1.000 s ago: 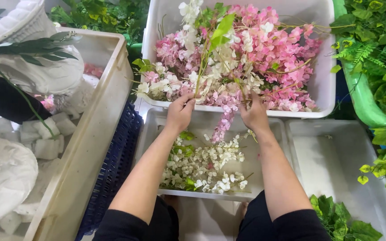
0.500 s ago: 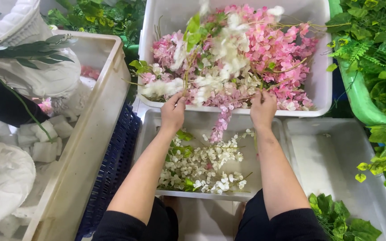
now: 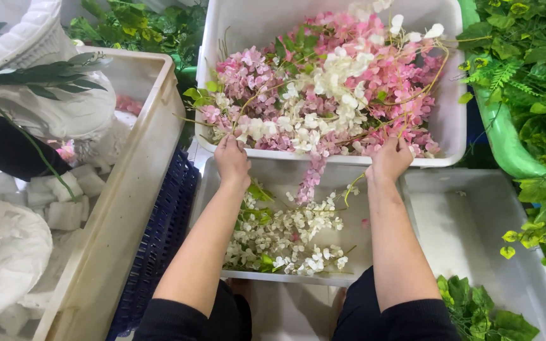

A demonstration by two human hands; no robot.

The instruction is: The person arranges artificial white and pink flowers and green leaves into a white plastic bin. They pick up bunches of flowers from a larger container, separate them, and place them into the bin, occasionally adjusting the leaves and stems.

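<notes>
A big white tub [image 3: 450,120] ahead of me is heaped with pink and white artificial flower strands [image 3: 336,88]. My left hand [image 3: 232,159] grips stems at the tub's near rim on the left side of the heap. On the right, my right hand [image 3: 390,158] is closed on thin brownish stems. Below my hands a shallow white tray [image 3: 285,173] holds white flower sprigs [image 3: 289,237] with some green leaves. One pink strand [image 3: 311,180] dangles over the tub's rim into the tray.
A second white tray [image 3: 475,227] lies to the right, with green leaves [image 3: 475,309] at its near end. A green tub of foliage [image 3: 526,76] stands far right. A beige crate [image 3: 127,189] with white foam pieces and a blue basket [image 3: 159,246] are on the left.
Both hands have moved apart along the tub's rim. The white and green strand that stood upright has come down and now lies spread across the pink heap.
</notes>
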